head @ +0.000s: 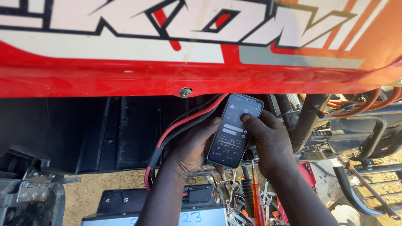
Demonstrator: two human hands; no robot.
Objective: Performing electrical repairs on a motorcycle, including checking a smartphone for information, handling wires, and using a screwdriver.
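Observation:
My left hand (191, 146) holds a dark smartphone (235, 130) upright under a red vehicle body panel (125, 75). The phone's screen is lit with grey controls. My right hand (270, 142) rests along the phone's right edge, its thumb pressing the upper part of the screen. Thick red and black cables (176, 127) run just behind my left hand, curving down from the panel.
A black compartment (96, 134) opens to the left. Below sit a black and silver battery box (167, 207) and several loose tools, including an orange-handled screwdriver (256, 201). Orange cables (368, 102) and a black frame with a wrench (364, 178) lie to the right over sandy ground.

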